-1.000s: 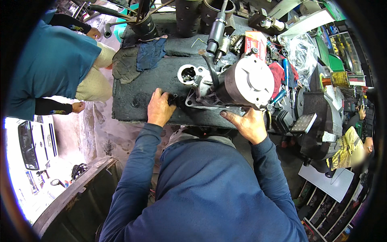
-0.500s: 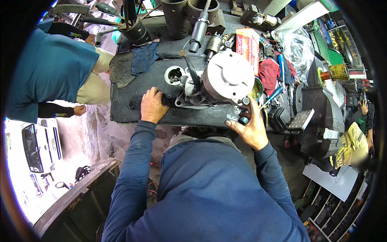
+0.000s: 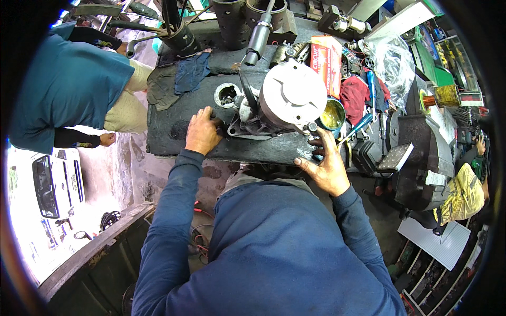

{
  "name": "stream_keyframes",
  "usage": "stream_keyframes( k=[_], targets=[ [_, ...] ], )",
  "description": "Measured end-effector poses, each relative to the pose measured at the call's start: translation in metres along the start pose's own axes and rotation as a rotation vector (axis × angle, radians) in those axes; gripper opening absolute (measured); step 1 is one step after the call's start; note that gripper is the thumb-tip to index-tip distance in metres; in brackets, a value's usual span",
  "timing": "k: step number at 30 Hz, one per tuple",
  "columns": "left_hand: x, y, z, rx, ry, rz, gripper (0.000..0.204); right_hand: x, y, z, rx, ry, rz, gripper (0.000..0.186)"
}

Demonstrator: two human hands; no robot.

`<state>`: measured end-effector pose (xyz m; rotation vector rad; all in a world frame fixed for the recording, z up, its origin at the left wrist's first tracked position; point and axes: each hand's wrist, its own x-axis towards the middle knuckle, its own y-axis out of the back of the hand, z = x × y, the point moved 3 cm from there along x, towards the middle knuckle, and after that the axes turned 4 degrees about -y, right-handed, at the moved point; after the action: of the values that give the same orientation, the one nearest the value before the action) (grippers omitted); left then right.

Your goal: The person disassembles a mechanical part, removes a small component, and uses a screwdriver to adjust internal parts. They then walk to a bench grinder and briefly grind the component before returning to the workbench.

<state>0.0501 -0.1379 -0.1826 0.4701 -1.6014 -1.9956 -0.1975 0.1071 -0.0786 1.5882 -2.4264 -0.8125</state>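
Observation:
A silver round motor housing stands on the dark bench, its metal flange at the base and a black strap beside it. My left hand lies on the bench left of the flange, fingers loosely bent and apart, the thumb side toward the motor. At the lower right of the housing is my right hand, thumb and fingers spread, fingertips close to a small bolt-like post. Whether they touch it is hard to tell. Left of the motor sits a white-rimmed round part with a dark inside.
A tin of yellow grease, a red and white box, a red rag and screwdrivers crowd the right. Far left are dark cloths and a pot of tools. A person in teal stands left of the bench.
The motor housing has shifted or tilted slightly left, showing more of the grease tin. Both hands stay near their places, the right fingertips a little lower. The whole view has shifted slightly.

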Motion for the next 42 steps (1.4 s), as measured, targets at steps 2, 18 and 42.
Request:
stream_keyframes(
  k=[2, 18, 42],
  targets=[
    [0.001, -0.002, -0.002, -0.025, -0.020, 0.050, 0.029, 0.000, 0.002, -0.003, -0.017, 0.024, -0.017, 0.085],
    [-0.028, 0.203, 0.164, -1.781, 0.214, 0.076, 0.019, -0.010, 0.047, -0.170, 0.093, 0.748, -0.075, 0.034],
    [0.070, 0.242, 0.127, -1.663, 0.248, -0.308, 0.036, 0.060, 0.082, -0.199, -0.138, 0.682, -0.050, 0.033]
  ],
)
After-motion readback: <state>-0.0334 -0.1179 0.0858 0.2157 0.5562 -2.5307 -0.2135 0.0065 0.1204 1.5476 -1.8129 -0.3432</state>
